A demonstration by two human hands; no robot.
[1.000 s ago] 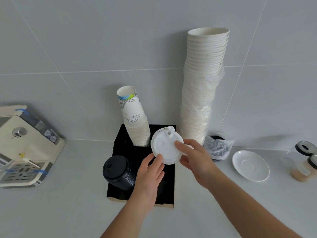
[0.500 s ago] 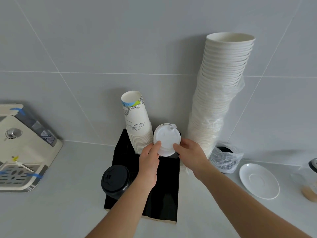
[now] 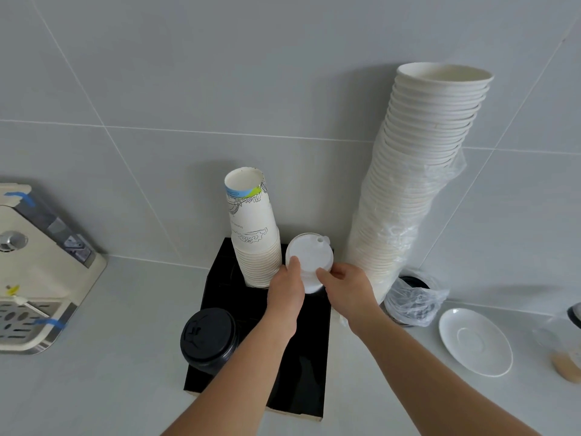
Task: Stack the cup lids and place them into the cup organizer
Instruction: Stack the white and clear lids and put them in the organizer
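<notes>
A stack of white cup lids (image 3: 309, 258) is held between my left hand (image 3: 286, 289) and my right hand (image 3: 345, 289), over the back right slot of the black cup organizer (image 3: 311, 372). Both hands grip its lower rim, thumbs on top. How deep the stack sits in the slot is hidden by my hands. A stack of printed paper cups (image 3: 253, 231) stands in the back left slot. A stack of black lids (image 3: 209, 336) fills the front left slot.
A tall leaning stack of white paper bowls (image 3: 418, 171) rises right of the organizer, against the tiled wall. A plastic bag of black lids (image 3: 412, 298) and a white saucer (image 3: 474, 341) lie further right. A beige machine (image 3: 34, 269) stands at left.
Both hands carried the white lids away from me and down toward the organizer's back right slot. The camera moved closer and tilted.
</notes>
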